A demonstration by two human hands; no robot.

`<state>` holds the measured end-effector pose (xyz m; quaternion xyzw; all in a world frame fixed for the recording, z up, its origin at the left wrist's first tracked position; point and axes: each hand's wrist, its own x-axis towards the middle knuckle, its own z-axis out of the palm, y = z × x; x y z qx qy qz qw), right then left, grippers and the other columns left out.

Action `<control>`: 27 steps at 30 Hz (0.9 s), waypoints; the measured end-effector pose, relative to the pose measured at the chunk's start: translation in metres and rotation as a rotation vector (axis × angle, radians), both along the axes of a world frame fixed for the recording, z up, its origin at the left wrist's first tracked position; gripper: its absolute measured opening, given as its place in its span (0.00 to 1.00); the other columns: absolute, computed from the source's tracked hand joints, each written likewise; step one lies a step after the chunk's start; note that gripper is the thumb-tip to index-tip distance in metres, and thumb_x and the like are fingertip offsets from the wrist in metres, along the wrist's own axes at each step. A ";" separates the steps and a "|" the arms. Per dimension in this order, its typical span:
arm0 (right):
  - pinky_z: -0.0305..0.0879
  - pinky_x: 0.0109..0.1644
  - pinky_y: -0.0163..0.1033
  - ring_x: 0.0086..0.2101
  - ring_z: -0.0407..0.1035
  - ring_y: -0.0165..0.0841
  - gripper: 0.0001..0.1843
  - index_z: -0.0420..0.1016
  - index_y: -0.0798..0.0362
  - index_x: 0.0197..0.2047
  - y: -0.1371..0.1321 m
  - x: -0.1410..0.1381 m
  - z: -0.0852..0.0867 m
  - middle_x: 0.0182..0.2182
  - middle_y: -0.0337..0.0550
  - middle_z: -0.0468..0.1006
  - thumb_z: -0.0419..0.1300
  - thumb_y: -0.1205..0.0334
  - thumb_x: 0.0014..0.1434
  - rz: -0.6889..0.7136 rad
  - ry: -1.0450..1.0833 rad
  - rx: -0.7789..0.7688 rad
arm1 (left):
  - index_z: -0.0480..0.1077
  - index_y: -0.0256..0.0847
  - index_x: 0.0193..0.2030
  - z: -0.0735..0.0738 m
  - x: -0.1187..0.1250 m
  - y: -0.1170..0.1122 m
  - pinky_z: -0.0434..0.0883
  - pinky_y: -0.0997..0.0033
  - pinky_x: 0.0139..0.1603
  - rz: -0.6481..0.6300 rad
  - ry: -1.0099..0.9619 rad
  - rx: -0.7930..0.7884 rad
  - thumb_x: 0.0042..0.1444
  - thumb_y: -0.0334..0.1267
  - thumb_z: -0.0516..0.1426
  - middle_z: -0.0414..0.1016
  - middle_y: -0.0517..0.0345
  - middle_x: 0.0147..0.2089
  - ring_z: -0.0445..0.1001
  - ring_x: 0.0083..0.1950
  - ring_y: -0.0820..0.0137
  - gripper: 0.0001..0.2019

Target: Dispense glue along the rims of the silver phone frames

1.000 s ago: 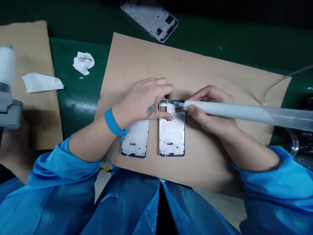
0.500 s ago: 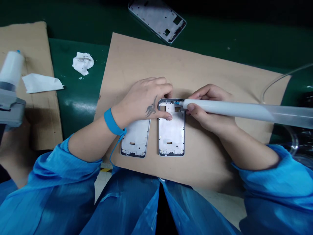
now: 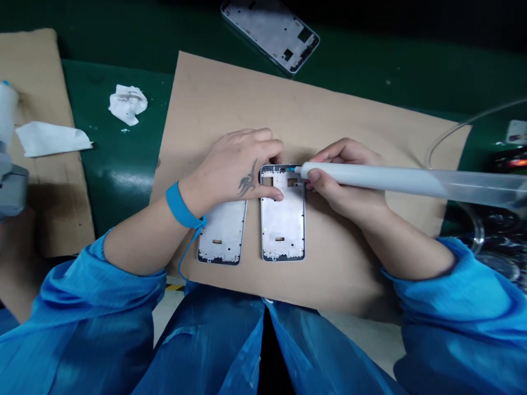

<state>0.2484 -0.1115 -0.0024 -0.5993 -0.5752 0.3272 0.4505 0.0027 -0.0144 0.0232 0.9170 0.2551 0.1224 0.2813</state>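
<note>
A silver phone frame (image 3: 283, 227) lies on the cardboard sheet in front of me. My left hand (image 3: 242, 164) grips its upper left part, thumb on the face and fingers curled at the top edge. In my right hand (image 3: 343, 178) is a white dispensing syringe (image 3: 370, 176), held almost level. Its blue tip (image 3: 291, 169) meets the frame near the top edge, by the square cutouts. Partly under my left wrist lies a second phone frame (image 3: 222, 233).
The cardboard sheet (image 3: 346, 115) rests on a green table (image 3: 349, 71). Beyond it lies another phone frame (image 3: 269, 33). Left are crumpled tissue (image 3: 128, 103), a folded wipe (image 3: 53, 138) and another person's arm (image 3: 20, 263) beside a grey tool (image 3: 12, 186). A clear tube (image 3: 453, 127) curves at right.
The whole view has shifted slightly, so most things sit further left. The blue tip has moved a little leftward along the frame's top edge. Both hands keep their holds.
</note>
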 end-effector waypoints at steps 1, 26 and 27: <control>0.75 0.27 0.44 0.26 0.78 0.38 0.27 0.80 0.42 0.36 0.000 0.000 0.000 0.31 0.43 0.87 0.78 0.28 0.58 -0.008 -0.008 0.004 | 0.78 0.42 0.49 0.000 0.000 0.000 0.67 0.58 0.45 -0.001 -0.003 -0.002 0.58 0.70 0.74 0.82 0.51 0.50 0.79 0.47 0.56 0.32; 0.75 0.28 0.43 0.27 0.80 0.38 0.21 0.84 0.41 0.40 -0.004 -0.003 0.001 0.33 0.40 0.88 0.81 0.36 0.57 0.022 -0.044 -0.004 | 0.79 0.43 0.49 0.002 0.000 -0.005 0.70 0.56 0.49 0.006 0.022 -0.027 0.64 0.64 0.72 0.83 0.49 0.51 0.82 0.52 0.52 0.25; 0.75 0.28 0.43 0.27 0.79 0.38 0.22 0.84 0.41 0.39 -0.004 -0.003 0.002 0.32 0.40 0.87 0.80 0.35 0.57 0.016 -0.040 -0.003 | 0.79 0.43 0.50 0.002 0.000 -0.005 0.70 0.56 0.50 0.008 0.028 -0.033 0.63 0.64 0.72 0.83 0.49 0.51 0.82 0.52 0.52 0.26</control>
